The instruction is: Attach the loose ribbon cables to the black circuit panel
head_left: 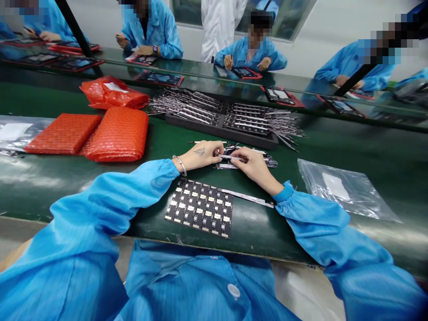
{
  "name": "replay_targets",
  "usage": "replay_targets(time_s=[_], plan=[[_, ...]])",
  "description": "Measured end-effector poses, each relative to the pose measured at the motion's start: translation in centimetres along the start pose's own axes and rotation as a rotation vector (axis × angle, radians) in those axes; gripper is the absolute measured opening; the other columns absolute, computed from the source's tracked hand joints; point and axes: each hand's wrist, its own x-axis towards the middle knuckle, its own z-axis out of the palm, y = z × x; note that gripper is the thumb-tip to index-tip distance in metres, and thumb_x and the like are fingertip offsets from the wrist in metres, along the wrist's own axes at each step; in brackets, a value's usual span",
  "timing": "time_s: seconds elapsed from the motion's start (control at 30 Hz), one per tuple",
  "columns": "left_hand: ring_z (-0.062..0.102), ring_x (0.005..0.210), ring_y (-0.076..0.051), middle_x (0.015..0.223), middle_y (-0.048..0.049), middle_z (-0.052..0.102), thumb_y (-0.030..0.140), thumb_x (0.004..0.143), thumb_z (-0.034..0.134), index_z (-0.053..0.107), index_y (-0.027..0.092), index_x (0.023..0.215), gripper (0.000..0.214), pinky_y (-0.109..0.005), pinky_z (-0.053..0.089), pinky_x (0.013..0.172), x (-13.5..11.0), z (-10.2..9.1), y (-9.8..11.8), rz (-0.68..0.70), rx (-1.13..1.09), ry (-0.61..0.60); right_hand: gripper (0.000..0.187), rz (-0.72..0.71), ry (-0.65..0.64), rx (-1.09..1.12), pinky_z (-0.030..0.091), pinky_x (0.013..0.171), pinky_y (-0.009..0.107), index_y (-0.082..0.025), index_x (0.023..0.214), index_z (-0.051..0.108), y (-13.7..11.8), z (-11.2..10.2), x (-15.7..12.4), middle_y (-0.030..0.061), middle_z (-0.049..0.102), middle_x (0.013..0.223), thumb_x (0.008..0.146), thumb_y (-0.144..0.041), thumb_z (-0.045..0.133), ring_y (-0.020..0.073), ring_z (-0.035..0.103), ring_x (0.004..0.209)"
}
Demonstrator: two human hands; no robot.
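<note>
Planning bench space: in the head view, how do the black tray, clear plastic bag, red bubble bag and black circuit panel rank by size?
The black tray
The clear plastic bag and the red bubble bag look alike, unranked
The black circuit panel, smallest

Left hand [199, 156] and right hand [253, 166] curl inward, close together.

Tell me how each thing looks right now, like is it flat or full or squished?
Left hand: curled, fingertips on the strip
Right hand: pinching the strip
Board: lying flat
Tray: full of strips
Bubble bags: lying flat
Plastic bag: red, crumpled
Clear bag: flat, wrinkled
</note>
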Motion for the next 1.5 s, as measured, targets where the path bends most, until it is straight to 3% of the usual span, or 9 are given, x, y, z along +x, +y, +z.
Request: replay_targets(time_s=[0.4, 0.63, 0.77, 0.87, 1.03, 1.1, 1.17, 1.27, 1.5], plan=[[0.059, 0.073, -0.01, 0.08, -0.001, 0.065, 0.026, 0.094, 0.046, 0.064, 0.011, 0.095, 0.024, -0.021, 0.039, 0.068, 0.1, -0.1, 1.3, -0.002, -0.25, 0.127, 0.019, -0.061, 0.085, 0.03, 0.045, 0.075, 0.029, -0.017, 0.091, 0.071, -1.7, 0.8, -0.5, 0.0053, 0.069, 0.09, 0.09, -0.031, 0.059, 0.0162, 0.06, 0.078], [0.052, 0.071, -0.01, 0.08, -0.0006, 0.064, 0.036, 0.089, 0.058, 0.071, 0.013, 0.094, 0.027, -0.023, 0.034, 0.066, 0.2, 0.1, 0.5, -0.041, -0.166, 0.031, 0.025, 0.073, 0.113, 0.242, 0.048, 0.071, 0.029, -0.018, 0.092, 0.073, -1.4, 0.9, -0.4, 0.0042, 0.07, 0.092, 0.085, -0.04, 0.065, 0.0169, 0.063, 0.08], [0.048, 0.063, -0.009, 0.069, 0.0014, 0.059, 0.031, 0.09, 0.056, 0.067, 0.011, 0.083, 0.024, -0.023, 0.031, 0.063, 0.2, 0.2, 0.4, -0.095, -0.159, 0.015, 0.025, 0.174, 0.336, 0.523, 0.053, 0.085, 0.032, -0.017, 0.092, 0.071, -1.5, 0.4, 0.1, 0.0051, 0.069, 0.094, 0.08, -0.04, 0.071, 0.0178, 0.066, 0.09], [0.046, 0.062, -0.009, 0.068, 0.0014, 0.058, 0.025, 0.088, 0.056, 0.064, 0.012, 0.078, 0.019, -0.023, 0.03, 0.064, 0.1, 0.2, 0.0, -0.139, -0.03, 0.005, 0.026, 0.237, 0.547, 0.749, 0.055, 0.087, 0.034, -0.017, 0.093, 0.065, -0.9, -2.3, 1.0, 0.0046, 0.066, 0.092, 0.077, -0.037, 0.073, 0.015, 0.066, 0.085], [0.044, 0.062, -0.01, 0.069, -0.0002, 0.057, 0.02, 0.084, 0.053, 0.062, 0.014, 0.074, 0.015, -0.025, 0.028, 0.064, -0.2, -0.1, -0.6, -0.138, 0.147, -0.001, 0.018, 0.106, 0.801, 0.645, 0.053, 0.073, 0.027, -0.019, 0.096, 0.063, -1.0, -7.6, 2.3, 0.0048, 0.062, 0.091, 0.085, -0.034, 0.066, 0.0105, 0.06, 0.076], [0.044, 0.064, -0.012, 0.07, -0.0017, 0.058, 0.021, 0.084, 0.052, 0.065, 0.016, 0.076, 0.016, -0.026, 0.028, 0.064, -0.5, -0.6, -0.4, -0.135, 0.227, -0.048, 0.016, 0.037, 0.708, 0.519, 0.047, 0.061, 0.025, -0.018, 0.093, 0.068, -2.0, -7.7, 2.0, 0.0044, 0.063, 0.084, 0.084, -0.031, 0.067, 0.0097, 0.055, 0.066], [0.048, 0.073, -0.016, 0.08, -0.0044, 0.061, 0.028, 0.085, 0.056, 0.07, 0.018, 0.086, 0.017, -0.028, 0.029, 0.066, -0.9, -1.3, 0.1, -0.12, 0.361, -0.092, 0.017, 0.026, 0.452, 0.369, 0.044, 0.059, 0.025, -0.017, 0.089, 0.071, -3.3, -6.5, 1.2, 0.0041, 0.065, 0.082, 0.084, -0.033, 0.068, 0.0115, 0.056, 0.066], [0.051, 0.092, -0.023, 0.104, -0.0084, 0.062, 0.038, 0.089, 0.058, 0.071, 0.02, 0.107, 0.029, -0.03, 0.032, 0.074, -2.1, -2.5, 1.1, -0.066, 0.536, -0.008, 0.016, -0.081, 0.179, 0.081, 0.045, 0.064, 0.028, -0.018, 0.09, 0.072, -4.7, -3.7, -0.1, 0.0046, 0.066, 0.085, 0.089, -0.03, 0.063, 0.0147, 0.059, 0.074], [0.053, 0.068, -0.009, 0.077, -0.0001, 0.063, 0.04, 0.098, 0.043, 0.067, 0.013, 0.083, 0.039, -0.023, 0.034, 0.064, -5.5, -2.2, 3.5, -0.126, -0.16, 0.067, 0.018, -0.412, 0.112, -0.329, 0.048, 0.071, 0.031, -0.015, 0.099, 0.067, -5.6, -0.8, -2.3, 0.0083, 0.064, 0.09, 0.097, -0.022, 0.051, 0.0176, 0.059, 0.085]])
